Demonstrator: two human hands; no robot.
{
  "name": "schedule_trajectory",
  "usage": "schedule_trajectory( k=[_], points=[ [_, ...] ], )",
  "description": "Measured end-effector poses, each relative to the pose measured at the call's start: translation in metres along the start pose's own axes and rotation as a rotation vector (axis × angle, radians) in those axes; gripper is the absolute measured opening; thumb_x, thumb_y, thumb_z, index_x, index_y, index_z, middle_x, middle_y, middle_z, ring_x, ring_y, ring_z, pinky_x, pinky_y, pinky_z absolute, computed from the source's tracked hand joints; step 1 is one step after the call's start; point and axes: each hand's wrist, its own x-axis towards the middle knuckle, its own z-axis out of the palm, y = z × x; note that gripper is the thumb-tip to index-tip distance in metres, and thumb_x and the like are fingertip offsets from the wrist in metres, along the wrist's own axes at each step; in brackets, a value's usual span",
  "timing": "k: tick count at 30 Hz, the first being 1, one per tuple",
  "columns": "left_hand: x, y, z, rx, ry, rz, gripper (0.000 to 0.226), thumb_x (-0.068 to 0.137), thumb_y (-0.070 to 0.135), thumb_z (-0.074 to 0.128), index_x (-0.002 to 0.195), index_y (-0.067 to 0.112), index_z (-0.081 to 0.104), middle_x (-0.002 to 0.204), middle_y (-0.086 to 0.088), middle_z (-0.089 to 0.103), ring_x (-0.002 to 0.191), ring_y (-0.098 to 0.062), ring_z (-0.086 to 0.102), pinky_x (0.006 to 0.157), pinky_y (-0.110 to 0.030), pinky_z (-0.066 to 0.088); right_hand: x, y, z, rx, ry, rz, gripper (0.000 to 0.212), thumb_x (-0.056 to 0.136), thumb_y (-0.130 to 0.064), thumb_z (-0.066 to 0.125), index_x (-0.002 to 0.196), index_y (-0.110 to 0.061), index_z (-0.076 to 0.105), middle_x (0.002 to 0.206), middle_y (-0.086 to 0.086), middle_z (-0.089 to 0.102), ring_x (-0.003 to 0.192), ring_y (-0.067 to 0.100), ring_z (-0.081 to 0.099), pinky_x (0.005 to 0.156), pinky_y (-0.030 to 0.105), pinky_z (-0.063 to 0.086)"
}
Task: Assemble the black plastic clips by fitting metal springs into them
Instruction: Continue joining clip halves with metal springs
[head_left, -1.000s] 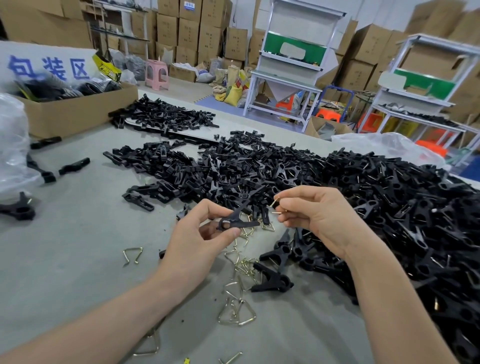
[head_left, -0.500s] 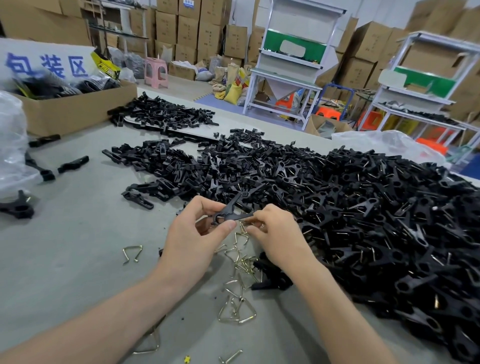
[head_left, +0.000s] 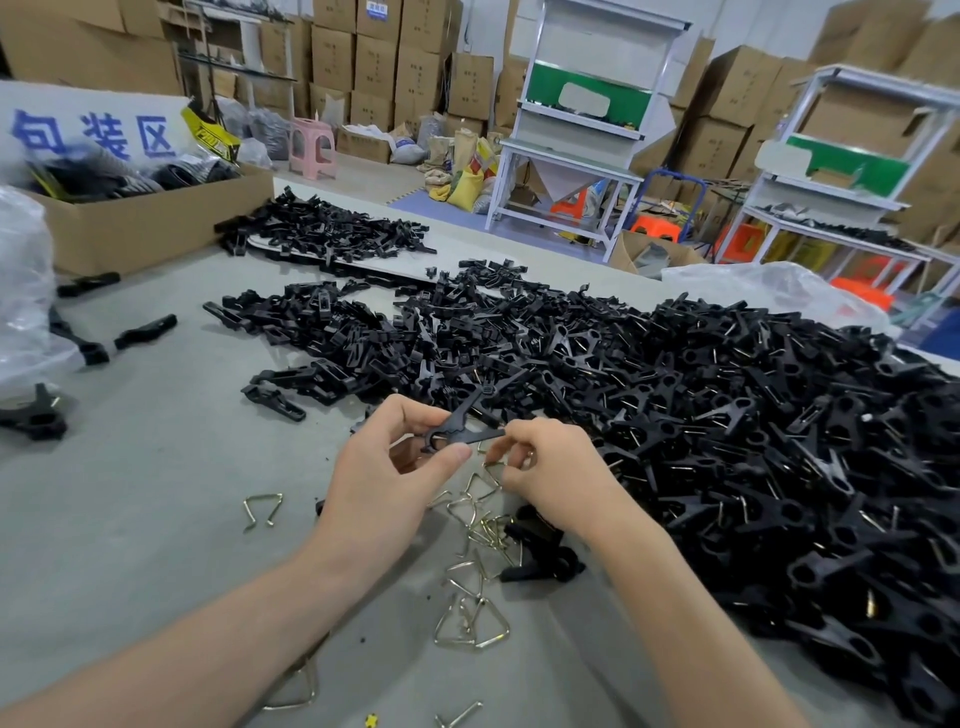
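Note:
My left hand (head_left: 384, 478) pinches a black plastic clip (head_left: 457, 428) between thumb and fingers, held just above the grey table (head_left: 156, 519). My right hand (head_left: 550, 467) is right beside it, its fingertips curled at the clip's right end and pinching a thin metal spring (head_left: 493, 462); most of the spring is hidden by the fingers. Several loose triangular springs (head_left: 470, 621) lie on the table below both hands. A big heap of black clips (head_left: 727, 441) fills the right half of the table.
A single spring (head_left: 262, 512) lies left of my left hand. A cardboard box (head_left: 150, 223) stands at the back left, with a clear plastic bag (head_left: 21, 291) at the left edge. Stray black parts (head_left: 145, 330) lie near it. Shelving racks and boxes stand beyond the table.
My right hand has come down and left from the raised position with the spring to meet the clip in my left hand. The left hand has stayed nearly in place.

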Motion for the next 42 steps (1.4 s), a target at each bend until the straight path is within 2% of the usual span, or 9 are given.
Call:
schedule_trajectory(
  k=[3,6,8,11,13,16,20,30,42],
  points=[
    [0.000,0.000,0.000,0.003,0.003,0.000,0.026,0.077,0.020,0.078,0.088,0.038,0.062,0.083,0.005,0.068,0.067,-0.006,0.057,0.067,-0.030,0.050,-0.002,-0.004,-0.001,-0.036,-0.012,-0.013,0.022,0.079,-0.010,0.067,0.071,-0.029,0.059,0.083,-0.002,0.060,0.072,0.008,0.051,0.072,0.026,0.047],
    [0.000,0.001,0.000,0.006,0.005,-0.004,0.026,0.077,0.021,0.078,0.088,0.038,0.062,0.083,0.002,0.067,0.069,-0.009,0.056,0.070,-0.037,0.051,-0.003,-0.003,-0.010,0.025,0.017,0.011,0.015,0.081,-0.012,0.069,0.074,-0.023,0.064,0.075,-0.006,0.059,0.064,0.004,0.051,0.065,0.021,0.045],
    [0.000,0.002,0.000,0.013,0.001,0.000,0.026,0.077,0.022,0.078,0.087,0.038,0.061,0.083,0.002,0.067,0.068,-0.006,0.055,0.067,-0.030,0.049,-0.004,-0.002,-0.020,0.112,0.092,0.051,0.011,0.082,-0.013,0.069,0.075,-0.022,0.065,0.069,-0.008,0.061,0.060,0.003,0.053,0.059,0.016,0.042],
    [-0.001,0.003,0.000,0.011,-0.021,-0.004,0.026,0.078,0.020,0.077,0.086,0.038,0.061,0.084,0.005,0.068,0.066,-0.002,0.055,0.063,-0.018,0.047,-0.006,-0.003,-0.035,0.367,0.158,0.097,0.009,0.083,-0.009,0.069,0.078,-0.016,0.067,0.068,-0.001,0.065,0.059,0.006,0.056,0.060,0.019,0.048],
    [-0.001,0.004,0.000,0.008,-0.033,-0.009,0.025,0.078,0.019,0.077,0.085,0.038,0.061,0.084,0.004,0.068,0.064,-0.002,0.054,0.062,-0.015,0.046,-0.008,-0.006,-0.041,0.552,0.161,0.105,0.010,0.084,-0.004,0.068,0.079,-0.012,0.069,0.066,0.000,0.066,0.058,0.006,0.057,0.058,0.016,0.049],
    [-0.002,0.005,0.000,-0.001,-0.053,-0.003,0.026,0.078,0.017,0.077,0.084,0.036,0.061,0.082,0.000,0.067,0.062,-0.001,0.052,0.061,-0.015,0.045,-0.009,-0.012,-0.040,0.658,0.125,0.092,0.011,0.084,-0.003,0.067,0.081,-0.012,0.072,0.063,-0.005,0.067,0.060,0.004,0.059,0.061,0.016,0.051],
    [-0.002,0.005,0.000,-0.008,-0.071,0.010,0.028,0.078,0.014,0.078,0.084,0.035,0.061,0.068,0.006,0.063,0.057,0.001,0.047,0.057,-0.012,0.041,-0.009,-0.017,-0.037,0.664,0.096,0.093,0.007,0.084,-0.005,0.068,0.083,-0.009,0.074,0.063,-0.005,0.067,0.057,0.002,0.058,0.059,0.016,0.051],
    [-0.003,0.007,0.003,-0.029,-0.091,0.045,0.023,0.077,0.005,0.077,0.085,0.021,0.061,0.059,0.019,0.060,0.052,0.004,0.046,0.053,-0.006,0.037,-0.012,-0.021,-0.035,0.651,0.044,0.093,0.007,0.084,-0.003,0.067,0.080,-0.005,0.072,0.054,-0.003,0.060,0.050,0.004,0.053,0.055,0.015,0.048],
    [-0.002,0.004,0.001,0.020,-0.093,0.067,0.023,0.076,0.011,0.079,0.087,0.024,0.064,0.061,0.022,0.059,0.054,0.005,0.046,0.054,-0.007,0.038,-0.013,-0.021,-0.036,0.634,0.005,0.078,0.013,0.084,-0.002,0.067,0.074,-0.010,0.071,0.054,-0.004,0.062,0.051,0.005,0.054,0.054,0.015,0.046]
  ],
)
